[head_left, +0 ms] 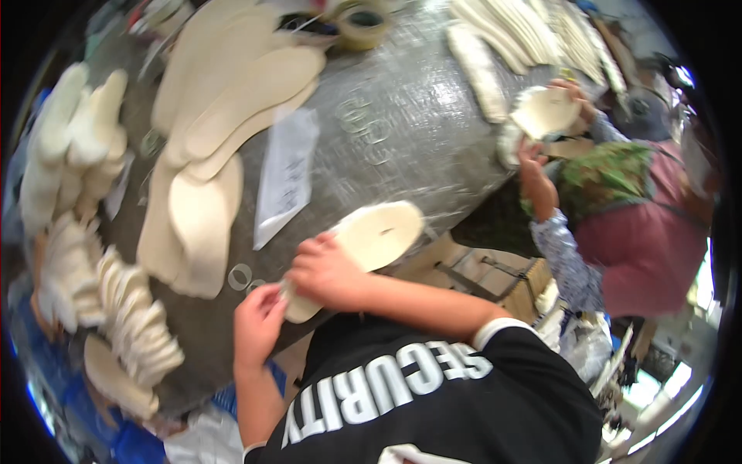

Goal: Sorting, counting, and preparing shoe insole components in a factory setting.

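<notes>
A cream shoe insole (386, 232) lies slantwise at the near edge of the dark table, its wide end toward the right. My right hand (328, 272) wraps over its middle, fingers curled on the far edge. At the narrow end, my left hand (261, 319) pinches the tip between thumb and fingers. Part of the insole's middle is hidden beneath my right hand. A small dark mark shows on its wide end. Loose rubber bands (239, 276) lie just beyond my left hand.
Flat insoles (239, 100) are spread at the far left, beside a white paper slip (287, 174). Bundled insoles (135, 317) stand along the left edge. A tape roll (360, 23) sits at the back. On the right, a co-worker holds another cream insole (546, 113).
</notes>
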